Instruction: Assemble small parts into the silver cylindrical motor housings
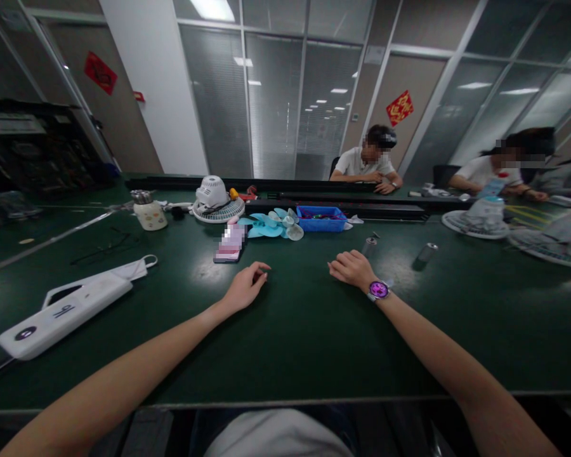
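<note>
While our left hand (247, 285) curls loosely around nothing, thumb parted from fingers, our right hand (353, 269) bends its fingers inward; whether it holds anything, we cannot tell. Just beyond it stands a metal cylinder (370, 246), which a careless forward sweep could topple. Our blue tray (321, 225) holds a jumble too blurred to name; the lidded jar (151, 218) hides its contents.

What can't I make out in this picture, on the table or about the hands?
In the head view:
- Right hand: its own back and curled fingers hide the palm.
- Watch: display too small to read.
- Phone: pixelation blurs the screen.
- Blue bin: its front wall hides the lower contents.
- White fan guard: cut off by the right edge.
</note>
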Available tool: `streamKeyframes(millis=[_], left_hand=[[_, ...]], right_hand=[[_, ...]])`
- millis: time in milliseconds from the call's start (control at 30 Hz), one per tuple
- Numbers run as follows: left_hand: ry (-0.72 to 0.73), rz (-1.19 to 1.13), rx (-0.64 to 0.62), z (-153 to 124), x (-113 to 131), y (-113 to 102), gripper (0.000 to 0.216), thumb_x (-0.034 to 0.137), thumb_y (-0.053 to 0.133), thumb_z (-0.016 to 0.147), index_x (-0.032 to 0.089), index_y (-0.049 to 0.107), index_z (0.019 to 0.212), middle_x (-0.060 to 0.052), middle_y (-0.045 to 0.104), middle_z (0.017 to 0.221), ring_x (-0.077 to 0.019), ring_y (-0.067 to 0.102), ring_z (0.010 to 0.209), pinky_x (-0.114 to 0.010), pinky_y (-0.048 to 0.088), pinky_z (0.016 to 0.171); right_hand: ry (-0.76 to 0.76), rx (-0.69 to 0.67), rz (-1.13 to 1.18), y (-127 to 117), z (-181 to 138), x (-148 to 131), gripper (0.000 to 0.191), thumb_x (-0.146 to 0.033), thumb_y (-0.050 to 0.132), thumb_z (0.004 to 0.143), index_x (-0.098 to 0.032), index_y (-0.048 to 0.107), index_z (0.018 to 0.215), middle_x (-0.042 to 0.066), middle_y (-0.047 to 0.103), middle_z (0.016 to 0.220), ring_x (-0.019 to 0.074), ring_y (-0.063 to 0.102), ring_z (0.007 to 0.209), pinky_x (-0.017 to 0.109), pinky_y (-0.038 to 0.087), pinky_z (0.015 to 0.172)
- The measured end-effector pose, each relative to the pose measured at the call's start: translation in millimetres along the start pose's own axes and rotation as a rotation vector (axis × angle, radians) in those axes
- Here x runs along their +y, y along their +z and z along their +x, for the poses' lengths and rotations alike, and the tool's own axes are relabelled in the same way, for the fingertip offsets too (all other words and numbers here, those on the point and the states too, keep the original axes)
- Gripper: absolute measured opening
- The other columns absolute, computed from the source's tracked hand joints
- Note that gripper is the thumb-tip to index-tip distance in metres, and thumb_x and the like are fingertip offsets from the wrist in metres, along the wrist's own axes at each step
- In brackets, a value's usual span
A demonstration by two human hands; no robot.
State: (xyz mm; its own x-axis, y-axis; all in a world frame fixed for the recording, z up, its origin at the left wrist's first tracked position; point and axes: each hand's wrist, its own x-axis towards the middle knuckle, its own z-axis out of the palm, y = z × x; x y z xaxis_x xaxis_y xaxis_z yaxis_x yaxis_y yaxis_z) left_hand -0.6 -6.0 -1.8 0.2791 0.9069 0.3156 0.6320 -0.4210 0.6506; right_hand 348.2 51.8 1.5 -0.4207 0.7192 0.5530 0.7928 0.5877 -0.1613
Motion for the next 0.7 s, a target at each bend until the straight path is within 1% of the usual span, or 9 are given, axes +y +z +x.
streamKeyframes(millis=[67,133,167,200,267,367,500,600,700], left_hand=[[-0.002,0.003,-0.002,-0.1,1.0,-0.5,0.024,0.029,0.047,0.092,0.02,0.057,0.112,-0.004,0.067,0.085,-0.0211,0.065,0.08,-0.032,0.049,0.07],[-0.005,0.005,-0.001,-0.1,1.7,-0.8,0.024,0.028,0.047,0.092,0.02,0.057,0.112,-0.003,0.067,0.085,-0.0209,0.065,0.079,-0.032,0.049,0.07],[-0.006,0.005,0.0,0.0,1.8,-0.7,0.024,0.028,0.047,0.092,0.019,0.058,0.112,-0.003,0.067,0.085,-0.0208,0.064,0.079,-0.032,0.049,0.071],[-0.008,0.004,0.0,0.1,1.7,-0.6,0.024,0.028,0.047,0.092,0.019,0.058,0.112,-0.003,0.067,0.085,-0.0208,0.064,0.079,-0.032,0.049,0.071],[-0.01,0.001,0.0,0.3,0.8,0.1,0.025,0.027,0.048,0.092,0.019,0.057,0.112,-0.004,0.068,0.085,-0.0208,0.064,0.079,-0.032,0.048,0.071],[-0.011,-0.006,0.0,0.5,-0.8,0.9,0.025,0.028,0.047,0.092,0.019,0.057,0.113,-0.004,0.068,0.086,-0.0205,0.064,0.079,-0.032,0.048,0.073],[-0.007,-0.011,-0.004,0.1,-1.7,0.7,0.025,0.028,0.047,0.092,0.019,0.056,0.113,-0.003,0.068,0.085,-0.0203,0.064,0.08,-0.032,0.049,0.074],[-0.003,-0.01,0.0,-0.1,-1.7,0.5,0.024,0.029,0.048,0.092,0.019,0.057,0.112,-0.003,0.067,0.085,-0.0204,0.064,0.079,-0.032,0.048,0.072],[0.004,-0.011,0.007,-0.3,-1.0,0.2,0.024,0.03,0.048,0.092,0.019,0.057,0.112,-0.003,0.067,0.085,-0.0201,0.064,0.077,-0.032,0.048,0.071]], right_hand=[[0.118,0.178,-0.05,-2.4,-0.7,5.7,0.031,-0.046,0.052,0.087,-0.021,0.064,0.102,0.015,0.057,0.117,0.0305,0.049,0.113,0.05,0.032,0.099],[0.293,0.419,-0.121,-3.7,-0.5,16.1,0.054,-0.049,0.054,0.086,-0.017,0.049,0.129,0.02,0.038,0.141,0.0355,0.033,0.131,0.056,0.024,0.105],[0.384,0.509,-0.138,-3.3,-0.3,22.8,0.068,-0.052,0.057,0.083,-0.015,0.04,0.138,0.021,0.03,0.147,0.0361,0.027,0.135,0.057,0.024,0.106],[0.464,0.558,-0.134,-2.3,-0.1,30.0,0.081,-0.055,0.06,0.079,-0.013,0.032,0.142,0.022,0.027,0.149,0.0359,0.026,0.137,0.056,0.026,0.106],[0.554,0.529,-0.074,1.6,-0.1,44.0,0.094,-0.058,0.064,0.074,-0.01,0.026,0.144,0.024,0.033,0.146,0.0356,0.032,0.134,0.054,0.032,0.105],[0.602,0.474,0.005,8.7,-0.8,58.7,0.09,-0.055,0.066,0.072,-0.007,0.033,0.141,0.024,0.044,0.139,0.034,0.04,0.13,0.049,0.034,0.105],[0.712,0.503,0.068,12.2,-0.6,67.3,0.087,-0.047,0.069,0.07,-0.005,0.036,0.14,0.026,0.044,0.14,0.0342,0.04,0.131,0.047,0.034,0.107],[0.796,0.467,0.166,7.9,1.1,70.0,0.074,-0.046,0.069,0.07,-0.009,0.048,0.131,0.023,0.06,0.124,0.0347,0.055,0.116,0.05,0.042,0.099],[0.786,0.408,0.286,0.5,3.7,61.6,0.056,-0.046,0.065,0.076,-0.012,0.058,0.119,0.019,0.068,0.109,0.0317,0.064,0.103,0.05,0.048,0.092]])
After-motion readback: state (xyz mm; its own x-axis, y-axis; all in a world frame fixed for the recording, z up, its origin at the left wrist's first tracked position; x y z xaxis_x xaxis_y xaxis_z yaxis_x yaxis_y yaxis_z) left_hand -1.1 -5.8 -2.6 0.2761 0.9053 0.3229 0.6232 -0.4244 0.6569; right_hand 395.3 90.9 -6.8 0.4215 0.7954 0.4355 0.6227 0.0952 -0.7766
